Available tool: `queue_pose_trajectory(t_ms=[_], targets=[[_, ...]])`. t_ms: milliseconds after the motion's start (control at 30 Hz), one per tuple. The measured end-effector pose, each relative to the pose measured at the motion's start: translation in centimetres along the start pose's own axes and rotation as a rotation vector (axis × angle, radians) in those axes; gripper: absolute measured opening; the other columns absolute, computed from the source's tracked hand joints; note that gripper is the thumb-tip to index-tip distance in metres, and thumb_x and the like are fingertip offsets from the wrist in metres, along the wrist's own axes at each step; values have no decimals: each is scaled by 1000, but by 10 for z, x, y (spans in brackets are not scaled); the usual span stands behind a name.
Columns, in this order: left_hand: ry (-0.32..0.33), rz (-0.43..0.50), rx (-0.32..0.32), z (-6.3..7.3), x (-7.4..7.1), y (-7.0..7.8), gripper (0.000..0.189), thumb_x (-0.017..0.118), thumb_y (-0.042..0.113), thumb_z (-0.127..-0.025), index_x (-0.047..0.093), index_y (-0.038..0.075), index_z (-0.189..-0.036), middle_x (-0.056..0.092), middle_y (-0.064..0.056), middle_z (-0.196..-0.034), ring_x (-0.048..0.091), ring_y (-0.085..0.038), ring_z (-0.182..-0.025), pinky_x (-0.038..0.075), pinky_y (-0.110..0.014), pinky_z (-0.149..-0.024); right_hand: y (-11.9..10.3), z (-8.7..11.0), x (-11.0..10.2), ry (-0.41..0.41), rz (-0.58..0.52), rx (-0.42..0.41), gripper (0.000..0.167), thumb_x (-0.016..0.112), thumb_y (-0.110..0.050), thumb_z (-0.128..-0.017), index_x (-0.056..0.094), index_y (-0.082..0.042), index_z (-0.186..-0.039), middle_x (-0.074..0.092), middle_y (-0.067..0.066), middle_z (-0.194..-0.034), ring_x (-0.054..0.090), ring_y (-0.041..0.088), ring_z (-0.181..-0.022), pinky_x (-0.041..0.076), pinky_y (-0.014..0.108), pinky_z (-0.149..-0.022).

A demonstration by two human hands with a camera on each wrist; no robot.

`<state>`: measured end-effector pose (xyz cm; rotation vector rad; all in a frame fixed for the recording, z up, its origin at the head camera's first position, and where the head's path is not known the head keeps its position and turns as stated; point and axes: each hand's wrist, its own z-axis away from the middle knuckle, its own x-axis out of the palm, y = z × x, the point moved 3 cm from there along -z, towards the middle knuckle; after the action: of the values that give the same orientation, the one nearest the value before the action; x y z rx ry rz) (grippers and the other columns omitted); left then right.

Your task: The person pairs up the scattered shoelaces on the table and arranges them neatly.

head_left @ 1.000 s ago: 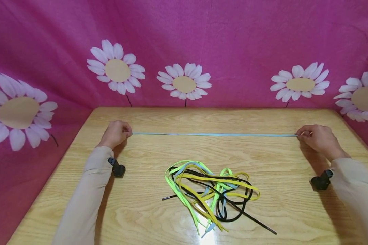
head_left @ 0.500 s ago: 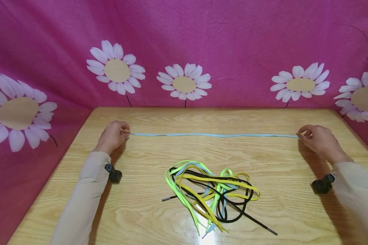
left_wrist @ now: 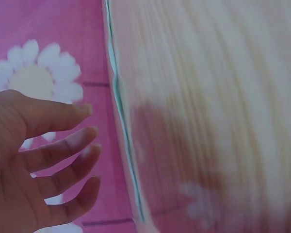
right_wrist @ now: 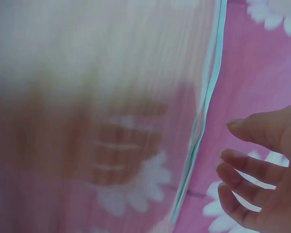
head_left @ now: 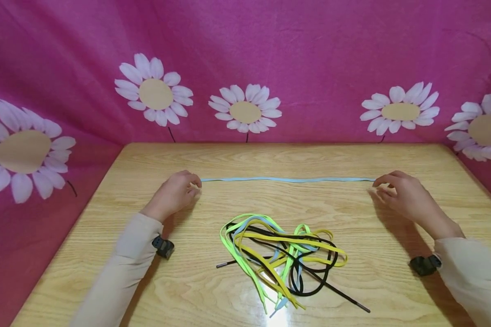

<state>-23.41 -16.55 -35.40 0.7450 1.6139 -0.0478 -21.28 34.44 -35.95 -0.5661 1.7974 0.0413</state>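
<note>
A light blue shoelace (head_left: 286,180) lies stretched nearly straight from side to side across the far part of the table. My left hand (head_left: 176,193) hovers by its left end, and my right hand (head_left: 409,200) is by its right end; fingertips cover both ends in the head view. From the left wrist, that lace (left_wrist: 119,97) runs apart from the loosely bent fingers (left_wrist: 68,145). The right wrist view likewise shows a gap between the lace (right_wrist: 211,82) and relaxed fingers (right_wrist: 242,160). Neither hand holds anything.
Nearer the front lies a tangle of shoelaces: neon green (head_left: 238,255), yellow (head_left: 286,239), black (head_left: 343,296) and more light blue (head_left: 282,303). A pink cloth (head_left: 319,54) with daisies hangs behind the wooden table (head_left: 188,281). Small black devices sit at both wrists.
Both hands held the light blue lace's ends apart; they have let go and moved inward. The lace has gone from taut to slightly wavy on the table. The tangle stays put.
</note>
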Motion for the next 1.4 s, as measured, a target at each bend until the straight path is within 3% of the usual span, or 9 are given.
queue_pose_trajectory(t_ms=[133,367,533,700,867,1133,1400], targets=[[-18,12,60,-1,4,19,6,68,-1,-86,67,0,-91,62,-13,-90,62,-28,-82,52,-41,-75,-22,4,2,-16,-3,-51,20,73,6,-75,68,-2,-93,62,18,-94,60,32,-79,48,49,-66],[-72,20,126,1,6,52,2,66,3,-89,67,3,-88,61,-4,-81,58,-17,-74,50,-31,-67,-59,4,1,-25,-82,-122,23,75,7,-75,69,-6,-94,67,10,-94,63,26,-76,49,42,-64],[-94,-16,250,0,6,84,4,66,8,-90,68,4,-90,59,0,-76,52,-11,-67,46,-25,-62,-91,-1,-5,-45,-148,-190,27,76,5,-76,70,-12,-96,68,-1,-94,62,18,-80,47,35,-65],[-139,-8,334,-2,11,112,4,67,11,-91,69,8,-91,60,0,-80,51,-9,-66,44,-21,-60,-123,-5,-3,-127,-204,-221,19,75,-1,-81,71,-12,-95,67,-5,-92,61,14,-81,49,33,-67],[-207,-5,361,-5,25,126,10,68,11,-90,70,8,-100,63,-4,-91,54,-11,-71,47,-24,-65,-142,-5,8,-218,-245,-237,14,72,0,-83,71,-11,-92,67,-6,-87,60,9,-78,52,34,-68],[-204,-64,463,-7,44,148,17,70,10,-89,73,11,-106,63,-3,-100,60,-13,-84,50,-26,-76,-154,-4,22,-362,-294,-235,2,70,-10,-89,72,-11,-89,63,-12,-80,55,1,-71,49,26,-62],[-251,-147,492,-10,67,165,14,68,15,-91,74,14,-104,65,-1,-102,61,-14,-90,50,-25,-80,-167,-4,25,-423,-266,-270,8,74,-6,-84,72,-12,-88,67,-9,-84,56,1,-71,49,24,-62]])
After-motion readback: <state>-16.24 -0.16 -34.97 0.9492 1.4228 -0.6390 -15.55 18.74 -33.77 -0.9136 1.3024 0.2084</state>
